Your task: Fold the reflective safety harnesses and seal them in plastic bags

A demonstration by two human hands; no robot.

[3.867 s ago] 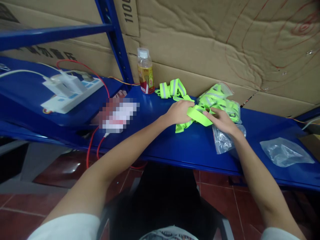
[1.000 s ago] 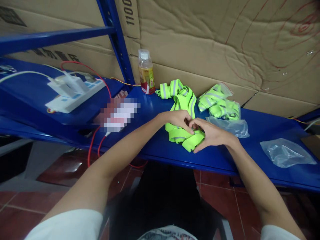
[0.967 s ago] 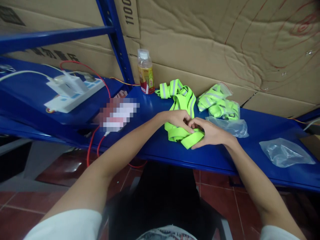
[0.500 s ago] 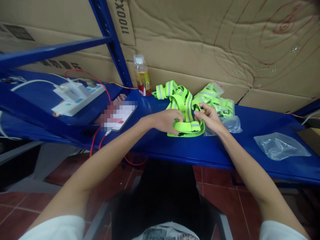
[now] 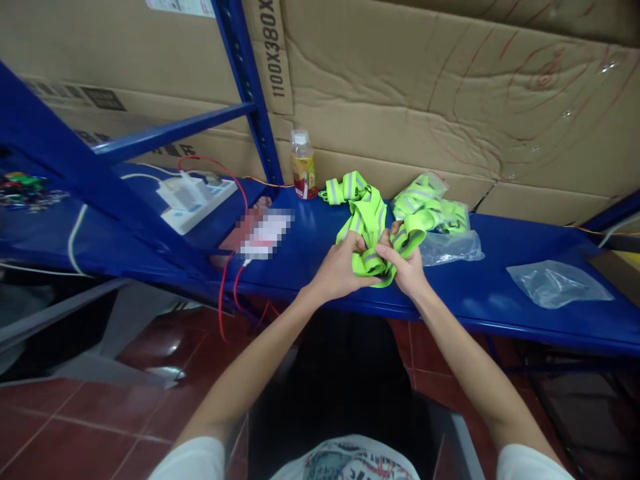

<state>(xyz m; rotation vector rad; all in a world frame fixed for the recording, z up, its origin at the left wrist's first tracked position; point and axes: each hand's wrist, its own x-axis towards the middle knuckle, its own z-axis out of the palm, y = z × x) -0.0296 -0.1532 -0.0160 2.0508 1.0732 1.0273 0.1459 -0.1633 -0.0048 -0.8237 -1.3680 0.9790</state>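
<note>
Neon green straps (image 5: 367, 215) with grey reflective stripes lie in a loose heap on the blue shelf (image 5: 305, 267), and their near part is bunched between my hands. My left hand (image 5: 343, 268) grips the bundle from the left, thumb along its near side. From the right, my right hand (image 5: 404, 263) is closed on the same straps, with a loop bulging above its fingers. Some fingertips are hidden by the folds. Just behind my right hand, more green straps sit in clear plastic bags (image 5: 420, 193).
A drink bottle (image 5: 304, 167) stands by the cardboard (image 5: 380, 100) at the back. To the left are a phone (image 5: 265, 233) with a red cable and a white power strip (image 5: 200, 207). Flat clear bags lie rightward, one (image 5: 557, 283) farthest right. A blue upright (image 5: 250, 87) rises at left.
Both hands have come closer together and gathered the near straps into a tighter bunch. A loop now stands up over my right hand. The camera view has shifted left.
</note>
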